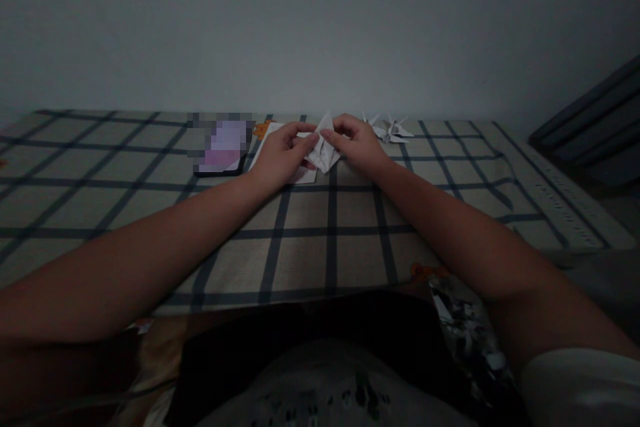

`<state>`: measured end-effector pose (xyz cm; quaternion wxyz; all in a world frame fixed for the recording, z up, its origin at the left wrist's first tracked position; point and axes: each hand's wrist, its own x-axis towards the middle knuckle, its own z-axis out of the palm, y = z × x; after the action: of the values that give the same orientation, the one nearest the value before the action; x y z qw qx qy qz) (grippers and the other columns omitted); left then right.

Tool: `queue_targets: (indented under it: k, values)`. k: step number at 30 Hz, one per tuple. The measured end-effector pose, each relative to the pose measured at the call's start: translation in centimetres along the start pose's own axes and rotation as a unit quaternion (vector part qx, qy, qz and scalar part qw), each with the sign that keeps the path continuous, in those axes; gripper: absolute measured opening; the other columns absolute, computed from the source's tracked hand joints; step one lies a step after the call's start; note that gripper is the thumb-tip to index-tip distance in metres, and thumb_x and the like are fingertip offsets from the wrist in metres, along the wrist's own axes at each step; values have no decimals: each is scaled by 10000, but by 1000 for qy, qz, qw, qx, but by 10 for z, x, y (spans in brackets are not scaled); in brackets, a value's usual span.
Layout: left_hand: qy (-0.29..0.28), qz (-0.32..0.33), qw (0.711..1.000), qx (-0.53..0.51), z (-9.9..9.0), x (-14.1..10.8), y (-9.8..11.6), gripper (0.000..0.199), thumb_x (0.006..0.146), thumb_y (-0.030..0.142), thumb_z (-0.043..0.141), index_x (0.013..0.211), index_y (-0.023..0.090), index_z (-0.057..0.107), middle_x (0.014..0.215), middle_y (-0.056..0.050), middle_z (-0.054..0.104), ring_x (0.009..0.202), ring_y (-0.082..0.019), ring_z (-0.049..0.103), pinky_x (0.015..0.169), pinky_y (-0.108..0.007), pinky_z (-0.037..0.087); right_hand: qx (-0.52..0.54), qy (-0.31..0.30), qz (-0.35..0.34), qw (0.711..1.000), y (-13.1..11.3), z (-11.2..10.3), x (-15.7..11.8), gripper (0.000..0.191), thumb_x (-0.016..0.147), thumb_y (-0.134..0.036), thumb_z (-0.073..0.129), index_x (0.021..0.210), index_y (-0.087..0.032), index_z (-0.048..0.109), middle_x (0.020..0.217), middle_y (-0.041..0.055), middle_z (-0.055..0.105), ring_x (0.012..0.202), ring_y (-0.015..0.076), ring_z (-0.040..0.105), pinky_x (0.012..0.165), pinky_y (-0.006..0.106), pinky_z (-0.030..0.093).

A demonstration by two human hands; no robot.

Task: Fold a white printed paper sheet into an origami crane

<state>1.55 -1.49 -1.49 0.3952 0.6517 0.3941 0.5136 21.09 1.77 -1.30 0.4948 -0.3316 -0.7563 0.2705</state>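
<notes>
Left hand (286, 150) and right hand (357, 140) pinch a seemingly unfinished white paper diamond (326, 155); spiky white paper figures (394, 130) rightward look complete.

The folded paper (326, 155) is partly covered by fingers (333, 139), the sheet (305, 177) by the left hand (281, 151). The phone (220, 159) is partly pixelated; the cloth (305, 257) is cropped.

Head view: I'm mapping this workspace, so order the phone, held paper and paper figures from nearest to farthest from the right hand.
1. Held paper: in the right hand, on its left.
2. Paper figures: just past that hand, on its right.
3. Phone: far left, past the left hand.
</notes>
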Motion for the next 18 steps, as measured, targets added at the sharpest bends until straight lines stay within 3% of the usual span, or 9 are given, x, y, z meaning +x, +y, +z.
queue_targets:
  k: [4, 10, 18]
  values:
    - [-8, 18, 1000, 11, 0, 1, -2, 351, 927, 356, 695, 1234, 187, 685, 764, -8, 720, 658, -154, 716, 617, -266, 616, -5, 9, -16, 1000, 2, -1, 1, 373, 896, -567, 748, 844, -208, 659, 900, 19, 633, 889, 165, 584, 878, 332, 491]
    - [18, 30, 999, 31, -2, -2, 4, 337, 923, 293, 668, 1239, 177, 669, 713, -1, 701, 631, -165, 696, 628, -286, 607, 84, -57, 45, 994, 7, 7, 1, 427, 846, -602, 771, 1020, -218, 706, 1013, 48, 709, 960, 200, 645, 886, 354, 548]
    - [5, 7, 1000, -1, -1, -1, 3, 464, 924, 331, 682, 1357, 185, 601, 741, -11, 699, 675, -182, 698, 650, -310, 616, 129, -81, 43, 987, 6, 8, 0, 380, 893, -557, 739, 978, -201, 639, 978, 48, 707, 949, 193, 667, 894, 358, 577]
